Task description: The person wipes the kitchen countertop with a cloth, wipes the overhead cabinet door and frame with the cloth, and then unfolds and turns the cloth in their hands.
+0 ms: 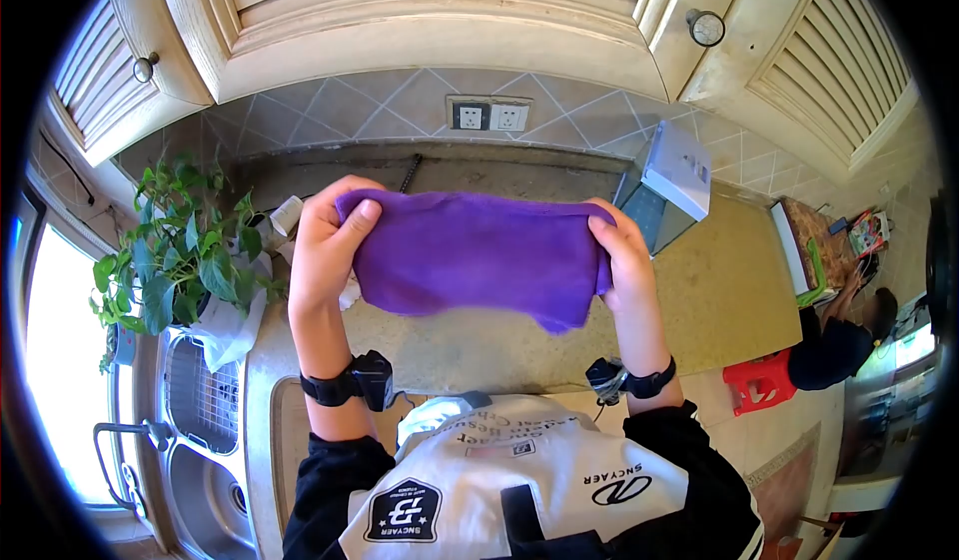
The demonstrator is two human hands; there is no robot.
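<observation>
A purple cloth (pixel 475 250) is stretched out flat between my two hands, above the counter. My left hand (pixel 330 225) pinches its upper left corner, thumb on the near face. On the other side, my right hand (pixel 621 250) grips the upper right end with the thumb in front. The cloth's lower edge hangs loose and uneven, a little lower at the right. Most of my fingers are hidden behind the fabric. Each wrist carries a black strap with a small device.
A leafy potted plant (pixel 190 250) stands on the left, beside a steel sink (pixel 205 490) with a wire rack. A white and blue box (pixel 674 175) sits on the counter (pixel 719 290) at the back right. Cabinets hang above. Another person (pixel 839 345) is at far right near a red stool (pixel 759 385).
</observation>
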